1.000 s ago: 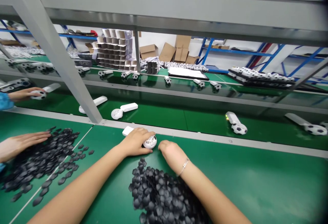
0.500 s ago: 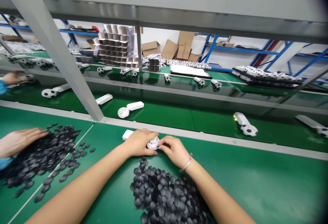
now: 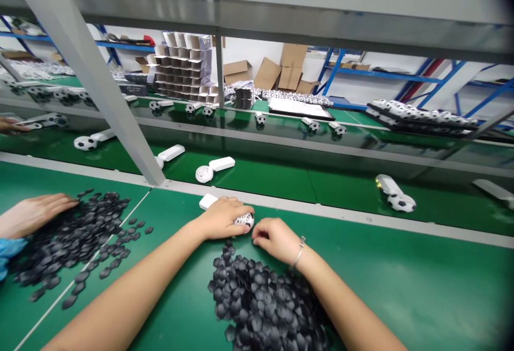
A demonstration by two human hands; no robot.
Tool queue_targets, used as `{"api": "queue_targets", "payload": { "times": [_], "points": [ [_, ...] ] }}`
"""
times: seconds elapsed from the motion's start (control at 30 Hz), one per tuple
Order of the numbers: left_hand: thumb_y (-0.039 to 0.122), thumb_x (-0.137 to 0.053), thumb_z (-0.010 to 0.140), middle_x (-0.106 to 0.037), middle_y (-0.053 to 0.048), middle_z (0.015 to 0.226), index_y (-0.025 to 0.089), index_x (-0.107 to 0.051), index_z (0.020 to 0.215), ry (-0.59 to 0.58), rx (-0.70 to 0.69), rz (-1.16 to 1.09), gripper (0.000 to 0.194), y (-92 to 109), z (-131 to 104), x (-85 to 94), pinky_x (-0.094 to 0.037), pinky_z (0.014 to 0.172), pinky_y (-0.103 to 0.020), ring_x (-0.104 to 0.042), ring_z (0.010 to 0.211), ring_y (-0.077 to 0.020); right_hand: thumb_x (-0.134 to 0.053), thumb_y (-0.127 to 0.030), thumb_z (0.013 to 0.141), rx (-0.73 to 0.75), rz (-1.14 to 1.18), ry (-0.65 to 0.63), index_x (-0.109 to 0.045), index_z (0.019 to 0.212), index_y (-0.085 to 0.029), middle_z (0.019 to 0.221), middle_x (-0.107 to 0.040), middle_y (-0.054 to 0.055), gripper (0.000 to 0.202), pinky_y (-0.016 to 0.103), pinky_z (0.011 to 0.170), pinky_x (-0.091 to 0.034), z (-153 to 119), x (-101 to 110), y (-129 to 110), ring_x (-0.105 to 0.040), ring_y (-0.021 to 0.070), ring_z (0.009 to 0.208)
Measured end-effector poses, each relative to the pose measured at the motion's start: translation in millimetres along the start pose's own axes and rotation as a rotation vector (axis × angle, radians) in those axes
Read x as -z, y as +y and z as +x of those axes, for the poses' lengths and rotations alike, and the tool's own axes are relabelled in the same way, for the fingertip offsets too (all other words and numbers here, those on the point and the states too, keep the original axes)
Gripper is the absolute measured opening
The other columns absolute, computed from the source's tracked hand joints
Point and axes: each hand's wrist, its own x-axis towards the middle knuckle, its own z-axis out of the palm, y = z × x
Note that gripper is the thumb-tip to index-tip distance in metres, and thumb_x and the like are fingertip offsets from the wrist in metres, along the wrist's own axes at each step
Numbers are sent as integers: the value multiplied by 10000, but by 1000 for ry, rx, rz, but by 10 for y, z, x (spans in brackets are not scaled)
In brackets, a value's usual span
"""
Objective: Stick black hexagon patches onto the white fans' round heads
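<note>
My left hand [image 3: 219,218] lies over a white handheld fan [image 3: 243,219] on the green bench, gripping it so that only its round grille head and the end of its handle [image 3: 208,201] show. My right hand [image 3: 276,239] rests just right of the fan head with its fingers curled; whether it pinches a small piece is hidden. A heap of small black pieces [image 3: 261,303] lies between my forearms, close to both wrists.
Behind the bench edge a green conveyor belt [image 3: 281,182] carries white fans [image 3: 211,169] and football-patterned fans [image 3: 395,196]. A grey slanted post [image 3: 120,120] stands at left. A co-worker's hand [image 3: 34,213] touches another pile of black pieces [image 3: 76,238]. Cartons and blue racks stand behind.
My right hand moved in to the fan head, then drew back slightly to its right. The fans on the belt shifted rightward. The co-worker's far hand left the football fan at left.
</note>
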Motion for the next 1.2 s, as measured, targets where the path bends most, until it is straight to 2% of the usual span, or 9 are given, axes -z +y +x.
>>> {"api": "queue_targets", "payload": {
  "times": [0.1,0.2,0.4,0.5,0.6,0.7,0.87,1.03,1.2],
  "points": [
    [467,-555,828,-646,-23,1018,291,-563,1181,20,32,11,395,0,4,-32,-359,846,-365,-565,974,-255,-651,-35,714,91,-51,-160,-749,792,-212,796,-706,-3,217,220,754,-454,-103,-19,-99,-633,145,779],
    [429,-560,812,-643,-28,1023,279,-564,1173,40,61,23,391,-5,2,-62,-361,850,-369,-563,989,-260,-709,-155,736,50,-227,-240,-760,889,-221,882,-707,32,174,248,745,-455,-159,-61,-192,-633,178,813],
    [405,-548,827,-632,-33,1013,279,-556,1191,62,105,51,385,-38,-33,-43,-372,864,-371,-554,1007,-259,-717,-125,723,-45,-320,-237,-736,739,-188,773,-696,38,68,249,643,-411,-183,-110,-326,-624,178,723],
    [500,-533,840,-629,-56,1035,280,-522,1251,47,137,92,467,-15,-55,-10,-390,859,-376,-561,1000,-272,-709,-132,735,-22,-299,-245,-737,787,-205,749,-702,11,94,235,641,-408,-191,-69,-347,-625,164,713],
    [649,-526,797,-634,-87,1024,273,-479,1300,11,193,142,630,56,-66,6,-425,797,-374,-584,950,-292,-674,-124,768,-3,-286,-202,-751,866,-208,830,-717,32,150,251,717,-428,-180,8,-314,-637,180,778],
    [704,-527,761,-646,-81,965,291,-441,1322,-43,208,143,702,158,-63,-11,-446,727,-348,-611,890,-290,-614,-92,809,1,-269,-117,-744,896,-192,891,-704,55,185,258,783,-431,-144,80,-269,-627,188,856],
    [705,-535,754,-657,-67,955,309,-425,1318,-71,204,135,698,282,-40,-47,-458,725,-340,-624,901,-291,-602,-59,806,-6,-205,77,-654,809,-171,812,-647,20,123,222,704,-420,-85,106,-238,-588,149,774],
    [702,-586,713,-658,-74,951,295,-429,1308,-90,227,149,738,306,-22,-36,-464,720,-343,-626,895,-296,-540,-42,828,-75,-273,165,-610,807,-146,853,-600,71,128,276,694,-400,-90,69,-198,-558,185,773],
    [613,-621,714,-650,-53,905,293,-473,1236,-86,243,128,630,340,-14,-30,-466,715,-341,-624,867,-283,-597,-93,825,-35,-105,187,-555,719,-177,722,-587,1,142,234,640,-385,-85,-54,-227,-543,144,685]
  ]
}}
